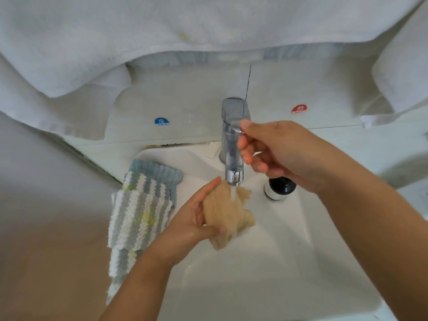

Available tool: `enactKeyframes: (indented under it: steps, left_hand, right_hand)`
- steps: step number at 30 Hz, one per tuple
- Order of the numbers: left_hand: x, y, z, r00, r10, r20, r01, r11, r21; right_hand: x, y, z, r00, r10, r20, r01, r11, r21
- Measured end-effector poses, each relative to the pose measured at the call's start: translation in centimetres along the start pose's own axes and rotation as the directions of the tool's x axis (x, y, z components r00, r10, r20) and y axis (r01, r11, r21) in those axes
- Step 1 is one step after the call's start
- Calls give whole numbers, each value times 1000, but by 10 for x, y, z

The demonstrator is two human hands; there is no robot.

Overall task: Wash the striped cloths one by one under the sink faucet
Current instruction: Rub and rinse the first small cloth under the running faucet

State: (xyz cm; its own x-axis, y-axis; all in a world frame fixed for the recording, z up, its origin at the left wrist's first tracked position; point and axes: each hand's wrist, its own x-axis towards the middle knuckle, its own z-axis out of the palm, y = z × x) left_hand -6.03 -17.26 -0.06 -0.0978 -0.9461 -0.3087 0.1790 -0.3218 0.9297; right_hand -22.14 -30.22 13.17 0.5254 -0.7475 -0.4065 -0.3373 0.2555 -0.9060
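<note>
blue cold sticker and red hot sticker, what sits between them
Head view: the chrome faucet rises between the cold sticker and hot sticker; the right hand grips its lever.

Two round stickers can be read on the white ledge (185, 98) behind the faucet (232, 126). The blue sticker (162, 121), to the left of the faucet, carries a white Chinese character and under it the word "COLD". The red sticker (299, 109), to the right of the faucet, carries also a white Chinese character and under it the word "HOT", a little blurred. On the other things in view no text, brand or number can be read
</note>
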Motion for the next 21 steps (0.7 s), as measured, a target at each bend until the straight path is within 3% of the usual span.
enactKeyframes:
  steps: [4,8,10,12,15,18,21]
  left_hand:
    - [1,1,0,1000,-1,-1,0,1000,-14]
    - [1,4,-1,1000,-6,13,6,1000,-15]
    - [1,4,-1,1000,-14,10,15,999,-36]
    - [0,5,-1,1000,-24,11,24,998,-60]
    - [1,6,3,999,-18,48,21,997,-77]
    - [2,7,8,999,-15,52,21,995,-103]
    - [2,9,7,999,-27,39,31,992,-119]
  right_hand:
    - [-4,10,-1,1000,3,29,-1,999,-46]
    - [-13,27,-1,989,-77,-129,64,993,-100]
    - [-18,58,2,974,-3,-228,-12,998,-65]
    - [-18,100,9,950,160,-268,-171,985,-17]
    - [-11,141,21,935,328,-137,-317,944,97]
    - [-3,142,29,972,222,82,-236,915,327]
    - [1,142,31,982,184,-34,-157,910,384]
